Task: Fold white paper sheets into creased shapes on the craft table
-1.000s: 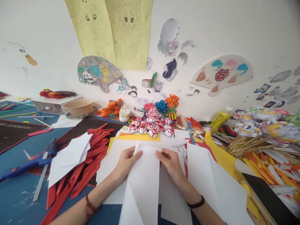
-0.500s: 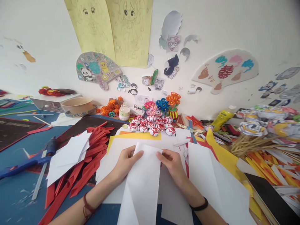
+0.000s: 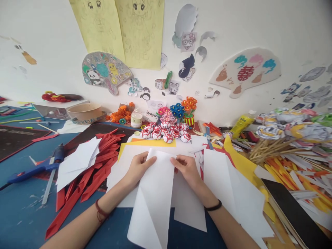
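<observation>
- While both hands pinch its top edge, a folded white sheet (image 3: 155, 193) lies in the middle of the blue table (image 3: 23, 214), its long folded flap running down toward the person.
- Left hand (image 3: 137, 169): thumb on top of the sheet's upper left corner, fingers curled beneath, pressed together on the paper.
- Right hand (image 3: 186, 169): fingertips pinch the upper right corner.
- Under the sheet lie more white sheets (image 3: 233, 193) and yellow paper (image 3: 153, 142).
- Just left, a heap of red paper strips (image 3: 95, 173) carries another white piece (image 3: 77, 162); beyond it lies a blue glue gun (image 3: 38, 167).
- Near the wall stand red-and-white paper balls (image 3: 166, 133), paper flowers (image 3: 181, 110) and a small jar (image 3: 136, 119).
- Far right: wooden sticks (image 3: 272, 148).
</observation>
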`<state>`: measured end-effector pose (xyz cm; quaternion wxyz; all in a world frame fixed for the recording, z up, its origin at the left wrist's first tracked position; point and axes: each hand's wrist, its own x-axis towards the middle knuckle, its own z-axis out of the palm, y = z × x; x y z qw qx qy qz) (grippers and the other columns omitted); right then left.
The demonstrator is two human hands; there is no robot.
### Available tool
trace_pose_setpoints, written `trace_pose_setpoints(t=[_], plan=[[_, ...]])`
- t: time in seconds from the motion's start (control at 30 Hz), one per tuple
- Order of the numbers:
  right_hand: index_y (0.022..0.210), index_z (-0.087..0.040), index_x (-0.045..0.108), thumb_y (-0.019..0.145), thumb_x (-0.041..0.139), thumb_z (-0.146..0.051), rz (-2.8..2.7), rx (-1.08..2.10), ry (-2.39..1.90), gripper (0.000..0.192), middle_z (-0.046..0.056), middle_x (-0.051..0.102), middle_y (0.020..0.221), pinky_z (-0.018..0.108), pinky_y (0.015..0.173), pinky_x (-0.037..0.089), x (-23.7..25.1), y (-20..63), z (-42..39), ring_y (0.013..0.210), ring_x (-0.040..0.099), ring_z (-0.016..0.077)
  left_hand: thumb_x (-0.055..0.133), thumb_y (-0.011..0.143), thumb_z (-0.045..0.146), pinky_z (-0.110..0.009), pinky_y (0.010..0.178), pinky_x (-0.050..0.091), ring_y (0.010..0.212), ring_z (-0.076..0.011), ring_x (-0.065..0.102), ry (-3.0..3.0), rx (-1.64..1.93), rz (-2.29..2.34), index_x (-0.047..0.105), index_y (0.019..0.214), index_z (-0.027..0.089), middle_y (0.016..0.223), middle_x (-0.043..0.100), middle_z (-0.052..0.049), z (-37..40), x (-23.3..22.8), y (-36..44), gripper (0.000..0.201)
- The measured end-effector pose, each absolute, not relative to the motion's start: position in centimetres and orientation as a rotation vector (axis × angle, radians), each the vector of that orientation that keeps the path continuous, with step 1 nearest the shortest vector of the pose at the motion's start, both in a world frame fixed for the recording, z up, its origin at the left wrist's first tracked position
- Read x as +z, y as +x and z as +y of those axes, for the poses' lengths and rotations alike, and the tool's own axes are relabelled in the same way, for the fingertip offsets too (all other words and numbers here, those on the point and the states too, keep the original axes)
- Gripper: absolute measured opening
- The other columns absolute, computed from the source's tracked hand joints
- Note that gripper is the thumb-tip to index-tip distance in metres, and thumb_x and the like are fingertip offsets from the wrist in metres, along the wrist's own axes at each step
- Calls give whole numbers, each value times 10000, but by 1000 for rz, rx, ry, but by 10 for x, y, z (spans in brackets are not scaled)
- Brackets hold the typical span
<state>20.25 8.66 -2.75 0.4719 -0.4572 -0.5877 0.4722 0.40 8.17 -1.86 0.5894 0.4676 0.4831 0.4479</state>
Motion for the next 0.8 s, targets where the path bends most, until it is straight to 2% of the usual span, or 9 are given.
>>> trace_pose_setpoints(t=[0.2, 0.43, 0.57, 0.8], plan=[[526, -199, 544, 767, 650, -519, -1500, 1098, -1127, 414, -14, 534, 487, 264, 499, 386, -29, 207, 87, 478, 503, 135, 673, 744, 521, -209, 510, 399, 588, -127, 561, 1105, 1102, 1023, 624, 809, 140, 695, 622, -13, 83, -19, 2, 390], [522, -196, 541, 740, 669, -545, -1515, 1174, -1066, 431, -13, 545, 478, 262, 499, 389, -32, 206, 92, 459, 495, 127, 738, 676, 460, -198, 469, 292, 491, -81, 443, 1247, 1195, 1121, 603, 685, 134, 562, 521, 26, 100, -28, -13, 353], [514, -194, 546, 742, 678, -522, -1497, 1191, -1037, 421, -19, 546, 479, 261, 497, 375, -36, 205, 95, 458, 484, 123, 704, 699, 505, -203, 480, 291, 520, -87, 447, 1274, 1194, 1108, 600, 707, 139, 615, 531, 20, 104, -27, -13, 381], [527, -191, 541, 752, 678, -504, -1472, 1258, -1000, 409, -27, 518, 471, 252, 469, 332, -43, 201, 99, 440, 452, 112, 649, 756, 508, -209, 456, 216, 495, -67, 337, 1369, 1206, 1118, 471, 578, 157, 565, 392, 44, 109, -26, -12, 432]])
